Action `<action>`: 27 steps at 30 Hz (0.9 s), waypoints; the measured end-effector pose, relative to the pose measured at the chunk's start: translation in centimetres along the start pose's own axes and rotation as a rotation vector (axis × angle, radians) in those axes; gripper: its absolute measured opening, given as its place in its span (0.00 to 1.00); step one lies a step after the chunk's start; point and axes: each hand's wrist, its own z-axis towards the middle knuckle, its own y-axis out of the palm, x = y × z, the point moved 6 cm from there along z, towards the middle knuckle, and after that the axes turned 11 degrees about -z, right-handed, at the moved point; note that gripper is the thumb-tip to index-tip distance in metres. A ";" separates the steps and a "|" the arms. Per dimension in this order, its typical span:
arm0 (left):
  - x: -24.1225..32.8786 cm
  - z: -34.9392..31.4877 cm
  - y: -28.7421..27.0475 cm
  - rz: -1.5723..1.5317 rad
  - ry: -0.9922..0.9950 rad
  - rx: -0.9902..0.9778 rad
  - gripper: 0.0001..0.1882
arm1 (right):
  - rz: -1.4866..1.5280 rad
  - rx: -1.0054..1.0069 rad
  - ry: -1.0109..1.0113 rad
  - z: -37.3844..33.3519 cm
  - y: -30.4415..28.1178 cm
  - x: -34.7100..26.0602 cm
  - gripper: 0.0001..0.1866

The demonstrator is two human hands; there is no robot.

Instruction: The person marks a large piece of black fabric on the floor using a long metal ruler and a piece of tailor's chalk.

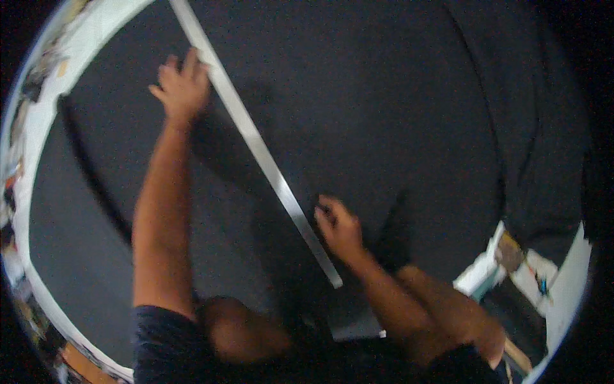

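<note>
A long, straight metal ruler lies aslant on black cloth, from the top left down to the lower middle. My left hand is flat and open, fingers spread, with its right side against the ruler's far part. To the right of the ruler's near half is my right hand, a little apart from it. Its fingers are curled together in a pinch. What they hold, if anything, is too small and blurred to make out.
Folds run through the cloth at the right. A dark curved strip or fold lies left of my left arm. Beyond the cloth is a white border with blurred clutter. Several small items, one a round brownish piece, sit at the lower right near my bent knee.
</note>
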 end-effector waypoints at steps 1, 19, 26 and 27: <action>-2.0 0.7 -0.3 -0.018 -0.007 0.031 0.28 | 0.069 0.107 -0.001 1.2 -1.1 0.1 0.18; -9.5 7.7 2.4 0.371 0.466 -0.427 0.37 | -0.014 0.358 0.202 4.3 -7.9 5.3 0.15; -5.7 8.1 1.8 0.004 0.104 -0.572 0.58 | -0.221 -0.102 0.608 -7.5 -0.1 7.3 0.24; -6.5 8.3 1.1 -0.012 0.154 -0.551 0.61 | -0.242 -0.142 0.616 -9.7 1.4 7.1 0.27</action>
